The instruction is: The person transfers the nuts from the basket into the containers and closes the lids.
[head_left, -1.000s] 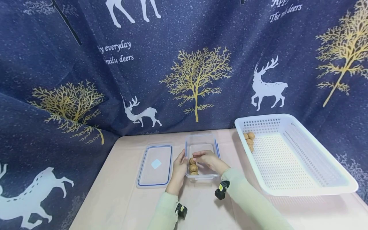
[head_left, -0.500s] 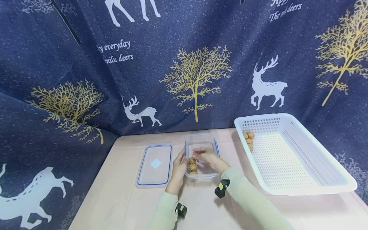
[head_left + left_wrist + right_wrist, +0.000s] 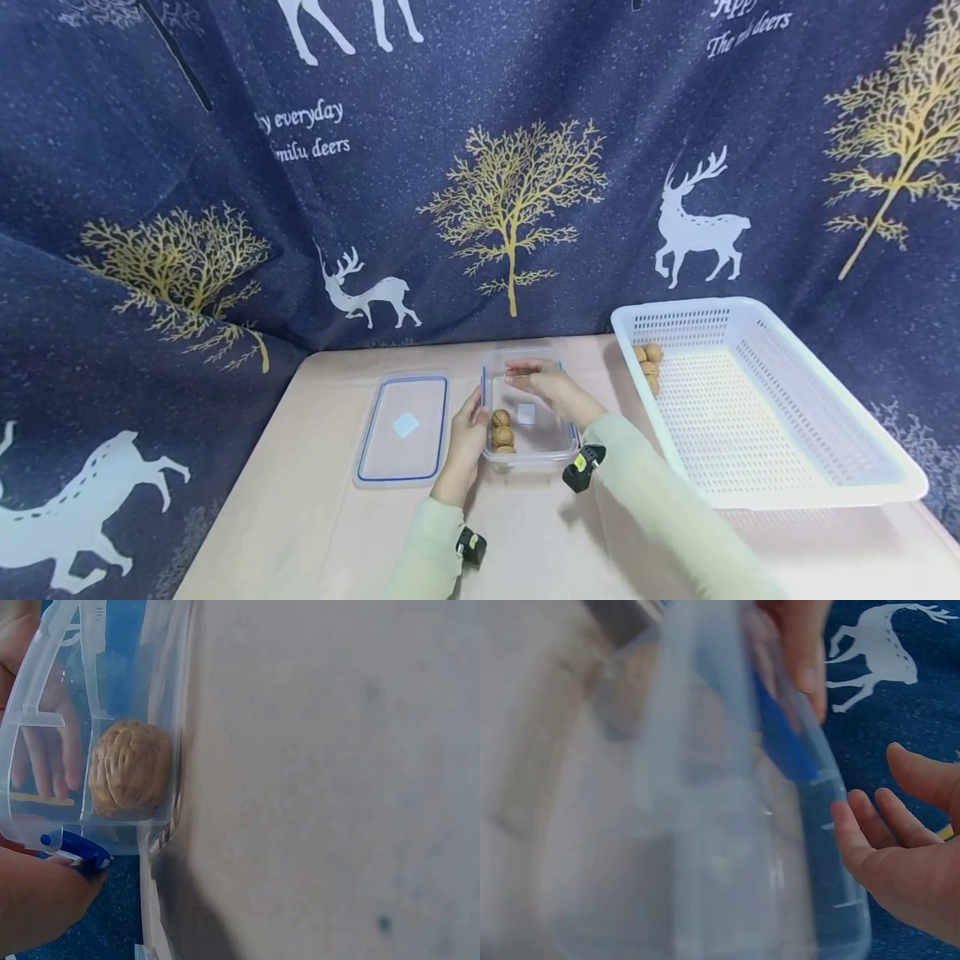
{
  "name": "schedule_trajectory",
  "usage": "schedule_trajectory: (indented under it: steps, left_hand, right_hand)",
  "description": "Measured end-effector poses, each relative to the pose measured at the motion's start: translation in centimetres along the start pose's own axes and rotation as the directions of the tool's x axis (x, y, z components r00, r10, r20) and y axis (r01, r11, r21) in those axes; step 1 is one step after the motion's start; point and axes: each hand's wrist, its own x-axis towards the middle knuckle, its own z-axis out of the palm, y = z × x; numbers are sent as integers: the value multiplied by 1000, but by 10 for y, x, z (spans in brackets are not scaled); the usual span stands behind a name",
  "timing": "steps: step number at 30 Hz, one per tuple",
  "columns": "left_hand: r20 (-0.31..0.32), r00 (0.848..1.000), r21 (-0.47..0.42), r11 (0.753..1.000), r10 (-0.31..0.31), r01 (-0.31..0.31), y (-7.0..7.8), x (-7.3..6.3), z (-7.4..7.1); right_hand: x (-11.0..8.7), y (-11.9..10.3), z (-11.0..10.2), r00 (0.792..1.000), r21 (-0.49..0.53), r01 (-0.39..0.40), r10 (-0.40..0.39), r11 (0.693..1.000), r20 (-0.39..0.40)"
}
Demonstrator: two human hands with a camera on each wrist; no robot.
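Lifted clear of the walnuts (image 3: pixel 502 430), the right hand (image 3: pixel 546 386) now hovers, fingers loosely spread and empty. Left hand (image 3: pixel 470 427) presses flat against the clear box (image 3: pixel 529 440). Light, slippery plastic; best held by its walls.

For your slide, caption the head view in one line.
Left hand steadies a clear container of walnuts; right hand hovers above.

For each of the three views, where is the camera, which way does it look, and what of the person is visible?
Head: high, facing forward and down at the table; both forearms, left hand and right hand show.
Left wrist: low beside the clear container, sideways at a walnut.
Right wrist: along the container rim; open right-hand fingers show.
Shared: the container.
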Motion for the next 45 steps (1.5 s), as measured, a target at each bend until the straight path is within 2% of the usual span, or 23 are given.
schedule_trajectory:
  steps: [5,11,17,25,38,45]
  left_hand:
    - [-1,1000,12,1000,-9,9,1,0,0]
    - [-1,1000,5,1000,-20,20,1,0,0]
    - [8,1000,-2,1000,-26,26,0,-2,-1]
    - [1,1000,-16,1000,-20,20,0,-3,-1]
    - [0,1000,-18,1000,-18,18,-1,-2,-1]
    - [11,1000,-20,1000,-23,23,0,-2,-1]
  right_hand:
    - [3,-17,-12,999,-7,40,-40,999,14]
    - [-1,-40,-30,1000,-67,24,-24,997,6]
    - [-8,-58,-50,999,-70,45,-45,996,9]
    - [-12,-69,-79,993,-46,121,-122,992,-10]
    - [-27,-83,-134,984,-124,139,-151,982,-90]
    - [-36,-85,-163,978,-2,184,-183,983,-97]
